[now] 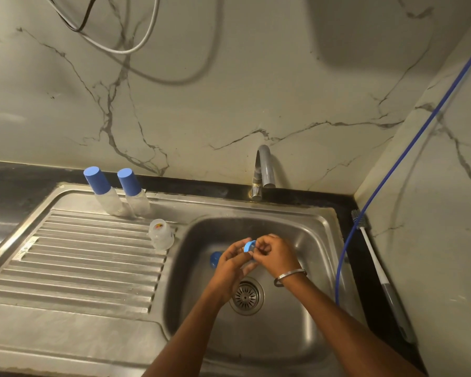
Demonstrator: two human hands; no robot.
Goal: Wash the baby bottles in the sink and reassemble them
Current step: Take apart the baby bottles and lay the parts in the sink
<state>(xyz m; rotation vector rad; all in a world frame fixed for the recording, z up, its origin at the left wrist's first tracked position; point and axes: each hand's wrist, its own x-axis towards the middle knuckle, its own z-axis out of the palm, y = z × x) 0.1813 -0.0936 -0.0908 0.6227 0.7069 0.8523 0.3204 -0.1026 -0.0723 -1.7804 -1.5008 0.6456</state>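
Bottles dominate the steel sink scene, from drainboard down to one small ring. Two capped bottles stand upright at the drainboard's back edge, apparently finished, while a third clear bottle body waits open, just beside the basin. You work over the drain with the tap dry. A blue cap lies in the basin behind your left hand, which steadies the blue collar ring; your right hand pinches it, fingers curled. By this evidence, roughly two thirds are done: the last bottle still needs its collar and cap.
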